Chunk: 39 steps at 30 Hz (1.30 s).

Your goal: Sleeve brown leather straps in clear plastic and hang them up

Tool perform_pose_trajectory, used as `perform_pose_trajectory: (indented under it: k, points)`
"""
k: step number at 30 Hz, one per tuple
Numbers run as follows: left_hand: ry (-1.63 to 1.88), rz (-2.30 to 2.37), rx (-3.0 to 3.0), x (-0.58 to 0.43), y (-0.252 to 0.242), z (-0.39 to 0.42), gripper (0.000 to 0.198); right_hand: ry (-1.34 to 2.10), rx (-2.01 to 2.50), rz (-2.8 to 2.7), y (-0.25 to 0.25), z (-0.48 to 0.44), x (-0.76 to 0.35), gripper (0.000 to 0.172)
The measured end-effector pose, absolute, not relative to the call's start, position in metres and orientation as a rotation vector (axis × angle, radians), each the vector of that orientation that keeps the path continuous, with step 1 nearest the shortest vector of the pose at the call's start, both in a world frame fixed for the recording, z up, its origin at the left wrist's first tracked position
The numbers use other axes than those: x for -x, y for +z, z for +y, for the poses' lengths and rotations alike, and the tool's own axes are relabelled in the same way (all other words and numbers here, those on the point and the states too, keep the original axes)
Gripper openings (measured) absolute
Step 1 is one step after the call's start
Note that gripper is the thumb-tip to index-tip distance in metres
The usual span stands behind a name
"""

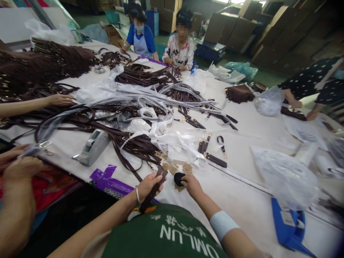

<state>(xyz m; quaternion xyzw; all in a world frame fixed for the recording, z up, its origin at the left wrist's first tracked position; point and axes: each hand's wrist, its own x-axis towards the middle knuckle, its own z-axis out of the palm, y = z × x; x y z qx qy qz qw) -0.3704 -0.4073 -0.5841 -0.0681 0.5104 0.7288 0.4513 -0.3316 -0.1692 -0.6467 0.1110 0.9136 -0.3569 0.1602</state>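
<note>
My left hand [149,185] is closed round a dark brown leather strap [152,191] that hangs down toward my green apron. My right hand [191,184] rests on the white table [236,200] with its fingertips pinched at a small round black object [178,178]. Brown paper tags [172,167] lie just beyond both hands. More short brown straps with gold clasps [212,157] lie a little further out to the right.
A grey tape dispenser [92,147] sits left of centre, with purple tape [107,179] at the table edge. Tangled brown straps and white plastic sleeves [150,118] cover the middle. Other people's hands work at the left [16,165], far side and right. A clear bag [285,175] and blue scoop [288,222] lie right.
</note>
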Motion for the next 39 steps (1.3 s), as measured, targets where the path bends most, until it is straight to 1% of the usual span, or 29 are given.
perform_pose_trajectory:
  k: [2, 3, 5, 7, 11, 14, 17, 19, 20, 21, 23, 24, 28, 30, 32, 36, 38, 39]
  points:
    - [1.821, 1.253, 0.236, 0.376, -0.583, -0.410, 0.034, -0.861, -0.256, 2.628, -0.661, -0.171, 0.334, 0.020]
    - [1.825, 1.245, 0.260, 0.378, -0.581, -0.411, 0.033, -0.798, -0.228, 2.635, -0.666, -0.175, 0.336, 0.021]
    - [1.825, 1.203, 0.278, 0.383, -0.577, -0.410, 0.031, -0.709, -0.172, 2.634, -0.671, -0.181, 0.339, 0.018]
    - [1.838, 1.122, 0.265, 0.389, -0.573, -0.409, 0.031, -0.653, -0.129, 2.618, -0.669, -0.182, 0.341, 0.019]
    - [1.950, 0.939, 0.269, 0.408, -0.571, -0.411, 0.035, -0.610, -0.119, 2.606, -0.653, -0.164, 0.351, 0.019]
    - [2.061, 0.850, 0.361, 0.425, -0.577, -0.410, 0.026, -0.631, -0.174, 2.689, -0.643, -0.146, 0.379, 0.025]
    - [2.158, 0.814, 0.477, 0.438, -0.589, -0.401, 0.017, -0.683, -0.236, 2.780, -0.645, -0.138, 0.424, 0.029]
    - [2.195, 0.839, 0.565, 0.443, -0.597, -0.393, 0.017, -0.753, -0.268, 2.806, -0.652, -0.140, 0.455, 0.035]
    - [2.199, 0.863, 0.605, 0.444, -0.601, -0.390, 0.018, -0.803, -0.281, 2.801, -0.656, -0.143, 0.468, 0.034]
    - [2.193, 0.892, 0.635, 0.445, -0.604, -0.389, 0.020, -0.862, -0.293, 2.784, -0.659, -0.145, 0.480, 0.029]
    - [2.156, 0.959, 0.649, 0.444, -0.610, -0.389, 0.025, -0.999, -0.337, 2.721, -0.664, -0.147, 0.497, 0.009]
    - [2.130, 0.999, 0.631, 0.443, -0.612, -0.390, 0.028, -1.075, -0.373, 2.680, -0.665, -0.145, 0.501, 0.004]
    - [2.019, 1.128, 0.513, 0.439, -0.615, -0.393, 0.037, -1.418, -0.575, 2.409, -0.653, -0.121, 0.485, 0.023]
    - [1.971, 1.136, 0.463, 0.438, -0.615, -0.387, 0.041, -1.578, -0.670, 2.228, -0.641, -0.108, 0.455, 0.033]
    - [1.906, 1.120, 0.403, 0.436, -0.614, -0.375, 0.044, -1.698, -0.754, 2.086, -0.631, -0.104, 0.417, 0.040]
    - [1.703, 1.099, 0.239, 0.423, -0.608, -0.340, 0.050, -2.075, -0.942, 1.732, -0.620, -0.124, 0.347, 0.039]
    - [1.620, 1.117, 0.169, 0.411, -0.604, -0.322, 0.049, -2.190, -0.934, 1.727, -0.615, -0.139, 0.325, 0.037]
    - [1.594, 1.134, 0.144, 0.404, -0.603, -0.314, 0.049, -2.180, -0.890, 1.819, -0.612, -0.146, 0.316, 0.036]
